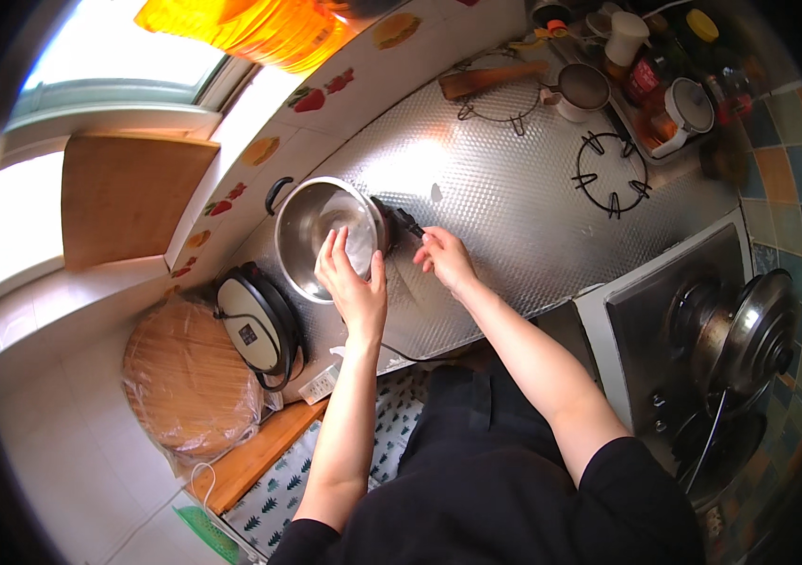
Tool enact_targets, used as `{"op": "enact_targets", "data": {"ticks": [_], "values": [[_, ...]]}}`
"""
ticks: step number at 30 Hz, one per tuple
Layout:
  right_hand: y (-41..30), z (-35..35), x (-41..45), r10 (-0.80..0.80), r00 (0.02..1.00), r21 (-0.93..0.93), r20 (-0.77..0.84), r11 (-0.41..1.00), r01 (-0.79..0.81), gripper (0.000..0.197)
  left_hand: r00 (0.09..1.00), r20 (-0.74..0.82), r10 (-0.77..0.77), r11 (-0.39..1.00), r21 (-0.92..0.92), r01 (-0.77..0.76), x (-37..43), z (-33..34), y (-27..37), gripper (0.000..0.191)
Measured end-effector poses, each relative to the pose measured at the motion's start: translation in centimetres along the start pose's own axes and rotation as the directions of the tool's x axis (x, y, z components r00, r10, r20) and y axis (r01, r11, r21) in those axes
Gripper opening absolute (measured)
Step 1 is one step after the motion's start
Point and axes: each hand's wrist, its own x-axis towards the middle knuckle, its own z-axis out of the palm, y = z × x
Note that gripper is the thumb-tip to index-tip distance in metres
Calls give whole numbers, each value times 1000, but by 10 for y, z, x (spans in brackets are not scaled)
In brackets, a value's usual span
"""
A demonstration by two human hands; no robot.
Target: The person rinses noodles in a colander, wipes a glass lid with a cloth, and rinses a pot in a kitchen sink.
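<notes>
A round stainless steel pot (pixel 295 219) with dark side handles stands on the foil-patterned counter (pixel 492 261), before a tiled wall. My left hand (pixel 355 286) is over the near part of its rim, fingers apart and holding nothing; whether it touches the pot I cannot tell. Just right of the pot, my right hand (pixel 449 263) pinches a black plug-like cord connector (pixel 409 222) between thumb and fingers. The connector's far end lies close to the pot's right side. Part of a black cord (pixel 415 359) shows at the counter's front edge.
A round electric pan (pixel 249 325) leans at the left, beside a plastic-wrapped round wooden board (pixel 189 378) and a power strip (pixel 319 383). Wire pot stands (pixel 613 212), a wooden spatula (pixel 492 79), a small saucepan (pixel 583 88) and a bottle tray are behind. A gas stove (pixel 655 296) with lidded pot is right.
</notes>
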Motion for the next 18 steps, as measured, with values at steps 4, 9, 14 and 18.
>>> {"op": "enact_targets", "data": {"ticks": [4, 9, 14, 18], "values": [[8, -5, 27, -71, 997, -31, -19, 997, 71, 24, 999, 15, 38, 998, 40, -38, 1, 13, 3, 50], [22, 0, 39, -56, 998, 5, -12, 998, 57, 24, 998, 37, 53, 995, 81, -56, -1, 15, 3, 45], [31, 3, 42, -106, 984, -75, -140, 993, 96, 15, 994, 90, 59, 993, 100, -68, 0, 13, 9, 47], [29, 1, 44, -121, 985, -83, -125, 990, 112, 16, 989, 129, 73, 991, 103, -87, -7, 8, 2, 47]]}}
